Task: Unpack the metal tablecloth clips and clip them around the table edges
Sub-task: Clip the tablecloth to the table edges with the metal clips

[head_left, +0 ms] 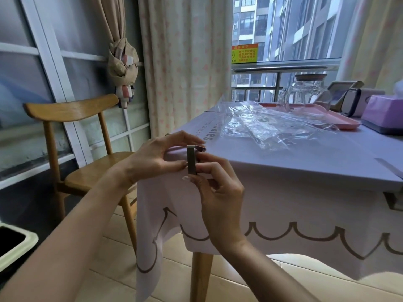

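Observation:
A metal tablecloth clip [191, 160] stands upright against the near left corner of the table [305, 162], over the lilac tablecloth [283, 203]. My right hand [216, 192] pinches the clip from below and the right with thumb and fingers. My left hand [161, 158] holds the cloth at the corner, fingers on top of the edge and thumb touching the clip's left side. Crumpled clear plastic packaging [266, 125] lies on the tabletop behind. A second clip [392, 199] grips the front edge at the far right.
A wooden chair [87, 153] stands left of the table. A pink tray [340, 123] with a glass jug [305, 92], a purple tissue box [383, 112] and a small device sit at the back right. A bin [15, 243] is at the lower left.

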A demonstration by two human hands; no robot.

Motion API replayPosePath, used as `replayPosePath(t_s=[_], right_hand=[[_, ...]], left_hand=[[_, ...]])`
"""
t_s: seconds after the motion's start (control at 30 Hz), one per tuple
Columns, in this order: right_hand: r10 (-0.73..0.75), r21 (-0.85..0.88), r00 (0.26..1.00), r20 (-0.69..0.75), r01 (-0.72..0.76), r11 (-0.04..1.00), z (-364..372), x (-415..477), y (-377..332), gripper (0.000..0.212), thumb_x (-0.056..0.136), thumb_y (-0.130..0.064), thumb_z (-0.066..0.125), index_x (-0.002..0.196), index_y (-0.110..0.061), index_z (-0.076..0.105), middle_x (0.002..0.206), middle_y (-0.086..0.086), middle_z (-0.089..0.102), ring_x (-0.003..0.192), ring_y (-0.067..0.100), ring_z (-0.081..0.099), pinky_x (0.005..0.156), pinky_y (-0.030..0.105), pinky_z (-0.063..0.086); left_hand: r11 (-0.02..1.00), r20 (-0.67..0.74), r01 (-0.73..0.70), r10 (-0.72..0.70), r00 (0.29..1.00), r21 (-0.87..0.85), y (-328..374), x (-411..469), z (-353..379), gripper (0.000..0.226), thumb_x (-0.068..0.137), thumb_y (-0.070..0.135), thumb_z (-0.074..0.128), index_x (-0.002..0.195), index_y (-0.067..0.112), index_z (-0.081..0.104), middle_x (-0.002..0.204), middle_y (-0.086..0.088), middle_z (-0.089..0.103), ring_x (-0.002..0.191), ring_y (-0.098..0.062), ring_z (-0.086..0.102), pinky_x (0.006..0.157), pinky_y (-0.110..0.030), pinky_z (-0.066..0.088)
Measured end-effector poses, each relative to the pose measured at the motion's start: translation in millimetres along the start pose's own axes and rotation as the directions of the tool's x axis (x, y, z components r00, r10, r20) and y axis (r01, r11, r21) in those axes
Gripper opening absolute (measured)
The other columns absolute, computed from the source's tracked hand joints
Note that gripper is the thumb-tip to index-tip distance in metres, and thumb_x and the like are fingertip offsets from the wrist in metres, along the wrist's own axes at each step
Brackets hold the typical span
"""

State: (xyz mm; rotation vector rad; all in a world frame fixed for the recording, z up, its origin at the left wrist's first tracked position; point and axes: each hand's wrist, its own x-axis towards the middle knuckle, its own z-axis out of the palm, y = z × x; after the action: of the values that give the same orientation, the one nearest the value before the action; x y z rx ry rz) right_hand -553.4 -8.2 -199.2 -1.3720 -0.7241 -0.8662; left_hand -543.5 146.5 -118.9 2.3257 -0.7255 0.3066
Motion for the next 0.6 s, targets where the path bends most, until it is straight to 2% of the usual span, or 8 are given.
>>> replayPosePath(t_s=[0.13, 0.23, 0.37, 0.47, 0.53, 0.6], right_hand=[[-0.066, -0.083, 0.998, -0.020, 0.064, 0.994, 0.8, -1.9, 1.0, 0.005, 0.078, -0.005, 0.071, 0.082, -0.006, 0.070, 0.090, 0.001, 0.066, 0.085, 0.006, 0.064, 0.065, 0.033, 0.054], [-0.109, -0.124, 0.993, -0.050, 0.102, 0.987, 3.7, 4.7, -4.3, 0.002, 0.081, -0.011, 0.068, 0.080, -0.010, 0.069, 0.081, -0.001, 0.064, 0.073, 0.009, 0.061, 0.058, 0.033, 0.051], [-0.109, -0.170, 0.991, -0.082, 0.094, 0.981, 9.3, 15.4, -11.7, 0.005, 0.081, -0.011, 0.067, 0.077, -0.011, 0.065, 0.078, -0.004, 0.061, 0.067, 0.004, 0.055, 0.056, 0.023, 0.046], [-0.074, -0.160, 0.992, -0.106, 0.056, 0.986, 12.8, 16.1, -12.7, 0.006, 0.080, -0.008, 0.069, 0.077, -0.011, 0.064, 0.078, -0.009, 0.057, 0.066, -0.001, 0.049, 0.059, 0.013, 0.039], [-0.051, -0.140, 0.991, -0.121, 0.033, 0.990, 15.8, 16.0, -13.7, 0.006, 0.080, -0.008, 0.066, 0.077, -0.011, 0.063, 0.079, -0.007, 0.058, 0.067, 0.002, 0.052, 0.059, 0.017, 0.042], [-0.005, -0.101, 0.992, -0.127, -0.008, 0.995, 19.2, 19.2, -17.0, 0.004, 0.081, -0.008, 0.063, 0.078, -0.010, 0.063, 0.080, -0.003, 0.061, 0.069, 0.008, 0.058, 0.059, 0.029, 0.050]], left_hand=[[0.991, -0.062, -0.030, 0.038, 0.997, 0.128, -2.3, 1.3, 2.7, 0.044, 0.074, 0.044, 0.068, 0.116, 0.033, 0.059, 0.120, 0.009, 0.061, 0.119, -0.006, 0.053, 0.103, -0.042, 0.044], [0.996, -0.109, -0.019, 0.029, 0.994, 0.089, -3.5, 0.7, 4.5, 0.043, 0.073, 0.046, 0.067, 0.114, 0.035, 0.060, 0.117, 0.014, 0.062, 0.116, -0.002, 0.055, 0.102, -0.038, 0.045], [0.997, -0.122, -0.022, 0.030, 0.992, 0.069, -5.7, 0.8, 3.4, 0.043, 0.077, 0.037, 0.069, 0.118, 0.031, 0.060, 0.120, 0.013, 0.062, 0.117, -0.003, 0.055, 0.101, -0.039, 0.046], [0.996, -0.135, -0.017, 0.028, 0.990, 0.083, -7.1, 2.2, 3.6, 0.044, 0.076, 0.044, 0.065, 0.118, 0.029, 0.061, 0.118, 0.012, 0.063, 0.115, -0.003, 0.056, 0.100, -0.038, 0.047], [0.998, -0.123, -0.023, 0.030, 0.992, 0.060, -5.7, 1.8, 3.9, 0.042, 0.074, 0.047, 0.066, 0.115, 0.040, 0.059, 0.117, 0.018, 0.062, 0.115, -0.001, 0.056, 0.099, -0.032, 0.047], [1.000, -0.114, -0.022, 0.024, 0.993, 0.019, -1.0, 0.9, 4.4, 0.038, 0.073, 0.047, 0.071, 0.109, 0.051, 0.057, 0.110, 0.030, 0.060, 0.110, 0.005, 0.056, 0.094, -0.017, 0.046]])
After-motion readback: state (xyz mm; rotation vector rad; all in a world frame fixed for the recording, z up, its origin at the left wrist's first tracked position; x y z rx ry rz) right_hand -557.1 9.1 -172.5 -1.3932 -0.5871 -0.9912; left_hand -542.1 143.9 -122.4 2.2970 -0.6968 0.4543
